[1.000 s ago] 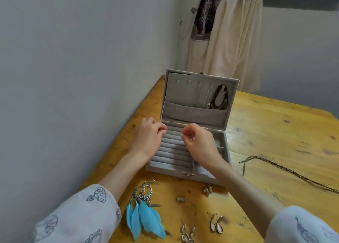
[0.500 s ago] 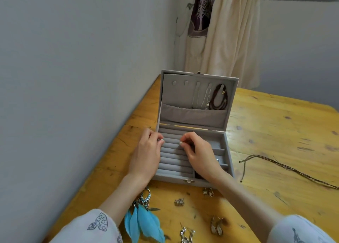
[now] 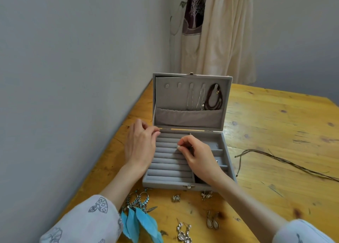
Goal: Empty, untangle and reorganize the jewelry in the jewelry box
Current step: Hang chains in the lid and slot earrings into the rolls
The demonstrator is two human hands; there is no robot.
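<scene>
Our left hand (image 3: 141, 147) rests curled at the open jewelry box (image 3: 227, 162) edge, grasp unclear; our right hand (image 3: 199, 153) pinches something tiny over the ring rolls (image 3: 168, 162).

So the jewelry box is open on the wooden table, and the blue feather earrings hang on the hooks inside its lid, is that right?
Not quite. The head view shows the blue feather earrings lying on the wooden table in front of the open jewelry box; a dark beaded necklace and thin chains hang inside the lid.

Head view, downward, close over table (image 3: 275, 132)
</scene>
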